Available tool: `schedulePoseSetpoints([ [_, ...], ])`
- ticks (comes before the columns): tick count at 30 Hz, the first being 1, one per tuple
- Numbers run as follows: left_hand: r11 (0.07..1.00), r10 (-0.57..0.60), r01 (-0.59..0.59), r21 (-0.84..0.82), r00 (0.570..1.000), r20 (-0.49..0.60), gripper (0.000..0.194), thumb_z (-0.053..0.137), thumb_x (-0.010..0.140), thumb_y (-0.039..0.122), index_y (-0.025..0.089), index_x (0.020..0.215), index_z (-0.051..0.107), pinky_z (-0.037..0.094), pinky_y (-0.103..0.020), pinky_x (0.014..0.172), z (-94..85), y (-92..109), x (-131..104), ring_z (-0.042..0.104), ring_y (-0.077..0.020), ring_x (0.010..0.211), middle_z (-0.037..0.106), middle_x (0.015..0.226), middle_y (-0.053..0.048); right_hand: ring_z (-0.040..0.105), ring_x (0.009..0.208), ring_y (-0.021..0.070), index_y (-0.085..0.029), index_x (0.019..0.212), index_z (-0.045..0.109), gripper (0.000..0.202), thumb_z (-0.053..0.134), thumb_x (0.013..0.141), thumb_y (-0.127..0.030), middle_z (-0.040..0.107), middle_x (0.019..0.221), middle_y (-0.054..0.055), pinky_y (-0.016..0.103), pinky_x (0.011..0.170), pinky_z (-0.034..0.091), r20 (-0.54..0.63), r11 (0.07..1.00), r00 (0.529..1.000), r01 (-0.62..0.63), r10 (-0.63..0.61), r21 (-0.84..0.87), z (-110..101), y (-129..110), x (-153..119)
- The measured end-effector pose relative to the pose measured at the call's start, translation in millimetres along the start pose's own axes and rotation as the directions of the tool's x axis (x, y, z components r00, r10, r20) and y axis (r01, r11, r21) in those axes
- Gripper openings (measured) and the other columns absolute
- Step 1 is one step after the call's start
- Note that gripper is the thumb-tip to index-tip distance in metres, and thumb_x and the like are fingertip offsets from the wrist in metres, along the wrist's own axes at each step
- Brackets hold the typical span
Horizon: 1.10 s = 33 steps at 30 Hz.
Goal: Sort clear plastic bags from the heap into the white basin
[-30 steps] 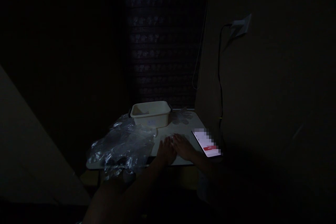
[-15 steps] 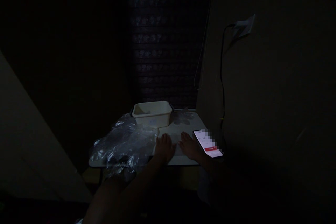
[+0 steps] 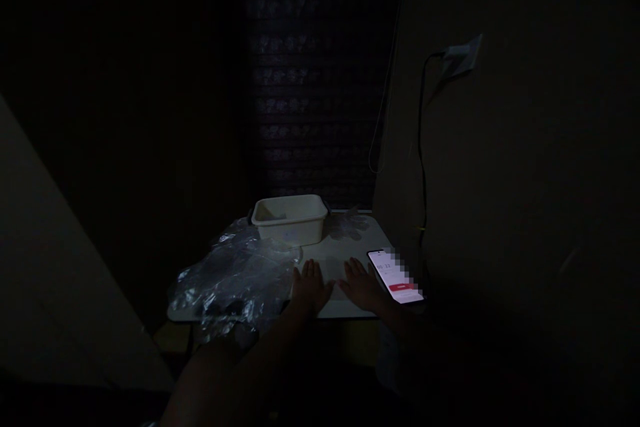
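In the head view, the left hand [image 3: 309, 287] and the right hand [image 3: 361, 285] lie palm down on the pale counter [image 3: 345, 307], both wide, with the fingers extended and a little apart; neither is closed around anything. Their thumbs point toward each other across a narrow gap. A thin, see-through plastic piece [image 3: 332, 268] lies flat on the counter, between the hands; its edges are faint in the dark, and whether it reaches under the fingers I cannot tell. To the left of the left hand, crumpled clear plastic sheeting [image 3: 233, 277] covers much of the counter and hangs over its front edge. Beyond the hands stands a white bin [image 3: 295, 233] with dark handles. To the right of the bin, more clear plastic [image 3: 349, 225] lies at the back of the counter. A phone [image 3: 390, 269] with its screen lit lies just beside the right hand, on its right. On the wall, a dark cable [image 3: 421, 147] hangs from an outlet [image 3: 467, 55], and a slatted blind [image 3: 285, 107] fills the space behind the counter.
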<state>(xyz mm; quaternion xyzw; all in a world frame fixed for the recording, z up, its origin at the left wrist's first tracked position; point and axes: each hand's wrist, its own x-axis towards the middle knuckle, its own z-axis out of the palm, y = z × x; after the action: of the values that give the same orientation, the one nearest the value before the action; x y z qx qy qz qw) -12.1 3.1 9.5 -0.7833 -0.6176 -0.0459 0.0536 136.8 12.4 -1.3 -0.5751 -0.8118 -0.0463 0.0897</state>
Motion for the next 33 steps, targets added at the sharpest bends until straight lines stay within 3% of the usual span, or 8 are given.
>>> schedulePoseSetpoints([
  [4, 1.000, -0.001, 0.002, 0.016, 0.998, -0.066, 0.061, 0.009, 0.074, 0.045, 0.003, 0.114, 0.027, 0.007, -0.048, 0.085, -3.4, 4, 1, 0.013, -0.0266, 0.111, 0.024, 0.120, -0.018, 0.014, 0.111, 0.0238, -0.009, 0.114, 0.029, 0.053, 0.018, 0.073, -0.042, 0.026, 0.120, 0.014, 0.047, 0.086, 0.004, -0.034, 1.000, 0.999, 0.013, -0.014, -0.026, -4, 0, 2],
  [10, 0.983, 0.179, -0.181, -0.016, 0.982, -0.065, 0.049, 0.010, 0.077, 0.036, 0.009, 0.115, 0.027, 0.012, -0.039, 0.088, 0.0, 5, 6, 0.016, -0.0214, 0.111, 0.025, 0.121, -0.012, 0.019, 0.110, 0.0182, -0.011, 0.116, 0.026, 0.044, 0.021, 0.074, -0.024, 0.027, 0.121, 0.010, 0.041, 0.088, 0.008, -0.069, 0.992, 0.990, 0.119, -0.121, -0.036, -8, -4, 8],
  [14, 0.989, 0.146, -0.147, -0.013, 0.988, -0.043, 0.054, 0.008, 0.076, 0.039, 0.006, 0.115, 0.026, 0.013, -0.039, 0.087, 5.6, 3, 6, 0.017, -0.0224, 0.111, 0.024, 0.121, -0.014, 0.019, 0.111, 0.0185, -0.011, 0.115, 0.027, 0.046, 0.015, 0.076, -0.032, 0.026, 0.121, 0.010, 0.041, 0.087, 0.010, -0.034, 0.990, 0.990, 0.139, -0.139, 0.001, -4, -5, 5],
  [19, 0.998, 0.060, -0.059, 0.035, 0.997, -0.051, 0.065, 0.008, 0.072, 0.049, 0.004, 0.115, 0.025, 0.011, -0.045, 0.085, 7.1, -4, 4, 0.013, -0.0261, 0.111, 0.022, 0.121, -0.017, 0.015, 0.111, 0.0220, -0.009, 0.116, 0.026, 0.055, 0.013, 0.074, -0.043, 0.023, 0.122, 0.013, 0.045, 0.086, 0.006, -0.005, 0.999, 0.999, 0.053, -0.053, -0.002, 2, 2, 1],
  [25, 0.997, 0.079, -0.077, 0.027, 0.992, -0.103, 0.059, 0.012, 0.074, 0.045, 0.005, 0.114, 0.026, 0.011, -0.048, 0.082, -2.2, -2, 2, 0.015, -0.0279, 0.110, 0.024, 0.120, -0.018, 0.017, 0.111, 0.0204, -0.014, 0.115, 0.027, 0.050, 0.014, 0.075, -0.041, 0.027, 0.120, 0.010, 0.044, 0.086, 0.009, -0.014, 0.999, 1.000, 0.020, -0.019, 0.029, -7, 6, 7],
  [28, 0.970, 0.241, -0.238, 0.039, 0.951, -0.195, 0.046, 0.023, 0.074, 0.038, 0.011, 0.109, 0.033, 0.015, -0.046, 0.081, -19.9, 7, -3, 0.024, -0.0272, 0.105, 0.033, 0.115, -0.015, 0.021, 0.109, 0.0185, -0.017, 0.114, 0.028, 0.044, 0.015, 0.077, -0.035, 0.030, 0.119, 0.008, 0.041, 0.084, 0.016, -0.083, 0.994, 0.993, -0.074, 0.080, 0.077, -23, 7, 13],
  [30, 0.910, 0.415, -0.413, 0.045, 0.896, -0.161, 0.032, 0.028, 0.073, 0.030, 0.015, 0.096, 0.044, 0.023, -0.041, 0.077, -31.9, 13, -8, 0.038, -0.0230, 0.093, 0.047, 0.099, -0.011, 0.023, 0.108, 0.0179, -0.018, 0.114, 0.029, 0.042, 0.017, 0.077, -0.033, 0.031, 0.119, 0.008, 0.039, 0.083, 0.019, -0.133, 0.992, 0.987, -0.081, 0.094, 0.097, -34, 10, 14],
  [33, 0.831, 0.556, -0.551, 0.070, 0.827, -0.088, 0.021, 0.035, 0.070, 0.025, 0.013, 0.079, 0.050, 0.029, -0.036, 0.070, -40.9, 19, -15, 0.044, -0.0201, 0.079, 0.052, 0.080, -0.009, 0.026, 0.107, 0.0181, -0.018, 0.112, 0.032, 0.039, 0.019, 0.077, -0.031, 0.034, 0.117, 0.008, 0.039, 0.082, 0.020, -0.163, 0.989, 0.981, -0.088, 0.107, 0.117, -45, 13, 13],
])
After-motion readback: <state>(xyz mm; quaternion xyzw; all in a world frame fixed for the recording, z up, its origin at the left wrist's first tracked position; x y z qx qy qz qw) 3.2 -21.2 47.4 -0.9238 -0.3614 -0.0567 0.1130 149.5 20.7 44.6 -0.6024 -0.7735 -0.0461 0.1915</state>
